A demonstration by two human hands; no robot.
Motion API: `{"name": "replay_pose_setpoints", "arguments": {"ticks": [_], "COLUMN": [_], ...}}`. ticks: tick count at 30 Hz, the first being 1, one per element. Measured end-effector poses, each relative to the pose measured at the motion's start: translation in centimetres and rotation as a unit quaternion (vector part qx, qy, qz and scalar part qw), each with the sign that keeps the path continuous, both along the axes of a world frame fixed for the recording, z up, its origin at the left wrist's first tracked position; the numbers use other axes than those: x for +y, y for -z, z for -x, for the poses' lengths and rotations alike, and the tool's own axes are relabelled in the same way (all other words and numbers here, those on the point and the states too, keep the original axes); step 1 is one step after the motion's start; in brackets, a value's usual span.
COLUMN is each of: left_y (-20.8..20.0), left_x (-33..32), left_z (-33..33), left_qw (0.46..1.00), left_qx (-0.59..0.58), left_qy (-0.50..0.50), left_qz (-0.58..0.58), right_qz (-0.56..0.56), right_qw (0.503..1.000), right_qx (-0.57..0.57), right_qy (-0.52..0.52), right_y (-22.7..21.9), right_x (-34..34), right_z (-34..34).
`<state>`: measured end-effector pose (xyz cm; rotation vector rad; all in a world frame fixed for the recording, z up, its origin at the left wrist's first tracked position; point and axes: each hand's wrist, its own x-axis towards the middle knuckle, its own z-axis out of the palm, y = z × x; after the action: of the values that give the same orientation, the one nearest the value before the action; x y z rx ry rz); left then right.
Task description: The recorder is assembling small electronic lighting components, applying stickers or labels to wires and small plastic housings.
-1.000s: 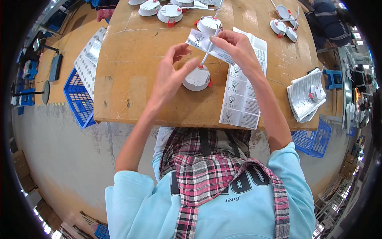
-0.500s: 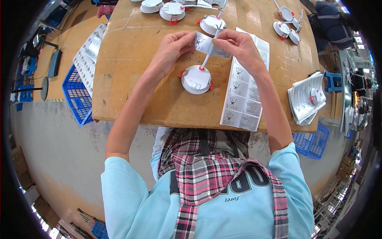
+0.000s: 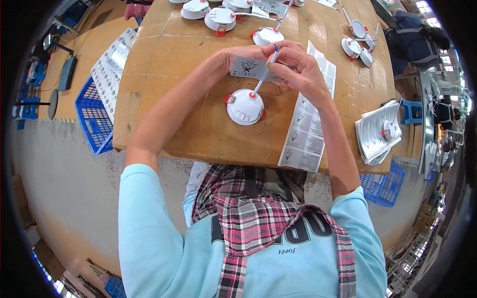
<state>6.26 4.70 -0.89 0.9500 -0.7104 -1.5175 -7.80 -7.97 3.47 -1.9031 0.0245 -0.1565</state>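
A round white downlight point(image 3: 244, 110) with red-tipped spring clips lies on the table in front of me, its back face up. From it a white cable point(image 3: 259, 85) rises between my hands, ending in thin bare wires. A silver-grey printed label point(image 3: 243, 68) crosses the cable, wrapped part way around it. My left hand point(image 3: 238, 54) is behind the label, its fingers closed on it and mostly hidden. With bent fingers, my right hand point(image 3: 303, 72) pinches the label against the cable. Below my right hand lies a sheet of matching labels point(image 3: 304, 144), partly covered by my forearm.
Several more downlights point(image 3: 220, 19) stand along the far side, with others point(image 3: 352, 47) at far right. A stack of label sheets point(image 3: 370, 134), topped by a small white lamp part point(image 3: 391, 130), sits at the right edge. Blue crates point(image 3: 94, 121) flank the table point(image 3: 174, 119).
My left hand has moved right, behind the label and close to the cable. The label has turned around the cable, and my right hand's fingers have bent in further.
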Motion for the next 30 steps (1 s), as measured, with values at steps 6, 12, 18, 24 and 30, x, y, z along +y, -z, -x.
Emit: {"name": "replay_pose_setpoints", "arguments": {"ticks": [6,12,18,24,30], "left_y": [1.6,2.5,1.0,0.4,0.8], "left_x": [-0.2,-0.1,0.6,2.3,3.6], "left_z": [-1.1,-2.5,-2.4,-2.4,-2.2], "left_qw": [0.996,0.995,0.992,0.991,0.988], "left_qx": [-0.081,-0.058,-0.115,-0.121,-0.103], "left_qy": [0.003,0.040,0.023,-0.045,-0.110], "left_qz": [0.024,0.073,0.055,0.046,0.045], "right_qz": [0.030,0.118,0.194,0.218,0.170], "right_qw": [0.999,0.990,0.971,0.958,0.965], "right_qx": [-0.030,-0.081,-0.131,-0.158,-0.140], "right_qy": [-0.003,-0.002,0.048,0.102,0.145], "right_y": [0.1,-0.5,-0.3,-0.4,0.0], "right_x": [-0.1,0.1,0.3,0.8,1.3], "right_z": [0.2,0.1,0.4,0.6,0.6]}}
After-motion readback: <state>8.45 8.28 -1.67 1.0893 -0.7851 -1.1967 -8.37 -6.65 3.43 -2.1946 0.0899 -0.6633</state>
